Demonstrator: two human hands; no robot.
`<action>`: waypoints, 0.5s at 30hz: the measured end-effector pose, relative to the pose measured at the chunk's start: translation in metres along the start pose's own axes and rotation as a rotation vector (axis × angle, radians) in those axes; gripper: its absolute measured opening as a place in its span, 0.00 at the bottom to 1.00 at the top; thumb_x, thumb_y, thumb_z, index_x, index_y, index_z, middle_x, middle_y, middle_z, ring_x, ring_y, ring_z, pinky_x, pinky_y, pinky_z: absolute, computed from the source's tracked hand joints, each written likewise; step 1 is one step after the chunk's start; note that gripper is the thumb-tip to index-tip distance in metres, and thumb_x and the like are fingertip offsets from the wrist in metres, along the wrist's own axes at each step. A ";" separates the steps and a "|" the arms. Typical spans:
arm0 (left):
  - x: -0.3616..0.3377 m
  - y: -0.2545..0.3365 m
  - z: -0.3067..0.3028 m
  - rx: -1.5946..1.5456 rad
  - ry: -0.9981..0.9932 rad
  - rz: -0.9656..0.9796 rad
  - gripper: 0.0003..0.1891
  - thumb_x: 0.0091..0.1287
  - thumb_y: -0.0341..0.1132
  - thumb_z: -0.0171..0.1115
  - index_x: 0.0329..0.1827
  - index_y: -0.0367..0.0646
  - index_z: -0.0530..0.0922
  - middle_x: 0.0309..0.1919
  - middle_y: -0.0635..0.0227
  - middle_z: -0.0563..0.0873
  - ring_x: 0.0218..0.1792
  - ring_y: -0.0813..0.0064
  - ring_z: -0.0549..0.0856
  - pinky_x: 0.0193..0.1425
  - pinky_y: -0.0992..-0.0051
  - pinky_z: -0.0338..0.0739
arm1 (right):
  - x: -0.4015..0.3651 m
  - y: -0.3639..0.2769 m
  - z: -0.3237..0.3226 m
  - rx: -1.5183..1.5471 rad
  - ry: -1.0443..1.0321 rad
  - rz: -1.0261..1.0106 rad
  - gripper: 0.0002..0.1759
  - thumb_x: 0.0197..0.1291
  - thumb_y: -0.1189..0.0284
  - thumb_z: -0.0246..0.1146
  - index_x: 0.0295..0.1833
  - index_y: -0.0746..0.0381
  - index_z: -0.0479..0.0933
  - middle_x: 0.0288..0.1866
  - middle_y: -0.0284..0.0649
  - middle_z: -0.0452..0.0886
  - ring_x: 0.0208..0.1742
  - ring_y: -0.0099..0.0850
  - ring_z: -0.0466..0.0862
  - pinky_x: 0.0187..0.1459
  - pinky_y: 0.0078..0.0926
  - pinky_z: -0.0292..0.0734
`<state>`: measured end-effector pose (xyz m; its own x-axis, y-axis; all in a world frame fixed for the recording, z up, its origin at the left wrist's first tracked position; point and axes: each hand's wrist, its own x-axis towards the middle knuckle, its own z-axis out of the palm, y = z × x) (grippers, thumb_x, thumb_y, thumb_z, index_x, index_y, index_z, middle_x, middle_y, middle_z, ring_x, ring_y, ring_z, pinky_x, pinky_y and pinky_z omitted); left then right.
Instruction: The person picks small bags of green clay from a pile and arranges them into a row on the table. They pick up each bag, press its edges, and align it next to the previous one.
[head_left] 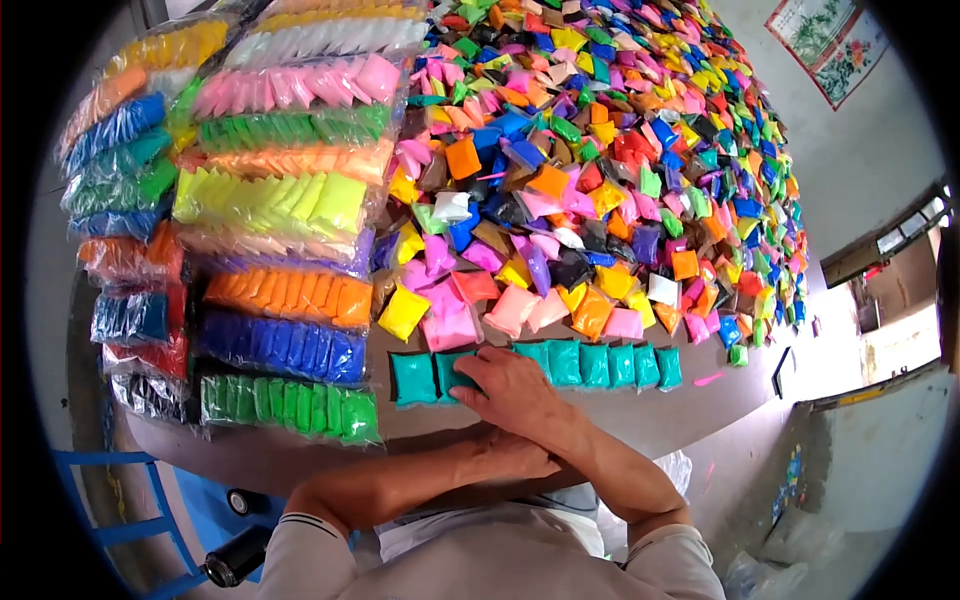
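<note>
A row of small teal packets lies along the near edge of the table. My right hand reaches across to the left over this row, its bent fingers and thumb gripping a teal packet second from the left end. Left of it lies the end teal packet, apart from my fingers. My forearms cross, and my left hand rests at the table edge below my right wrist. The fingers of that left hand are mostly hidden, so I cannot see whether they hold anything.
A large heap of mixed coloured packets covers the table beyond the row. Clear bags of sorted packets, such as green ones and blue ones, are stacked at left. A pink strip lies right of the row. A black bottle stands lower left.
</note>
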<state>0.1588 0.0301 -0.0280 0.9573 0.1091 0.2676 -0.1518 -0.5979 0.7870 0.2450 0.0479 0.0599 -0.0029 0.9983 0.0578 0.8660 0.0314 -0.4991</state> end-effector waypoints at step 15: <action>0.020 0.010 -0.021 -0.047 0.034 0.254 0.09 0.65 0.35 0.62 0.28 0.44 0.77 0.33 0.64 0.82 0.42 0.63 0.81 0.57 0.64 0.72 | 0.146 0.073 -0.080 -0.148 0.510 -0.246 0.09 0.58 0.77 0.63 0.46 0.63 0.79 0.42 0.47 0.83 0.43 0.51 0.83 0.45 0.44 0.79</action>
<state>0.1713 0.0433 -0.0029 0.8783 -0.0128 0.4779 -0.3983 -0.5724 0.7168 0.3476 0.1920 0.1014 -0.0034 0.8118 0.5840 0.9312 0.2154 -0.2940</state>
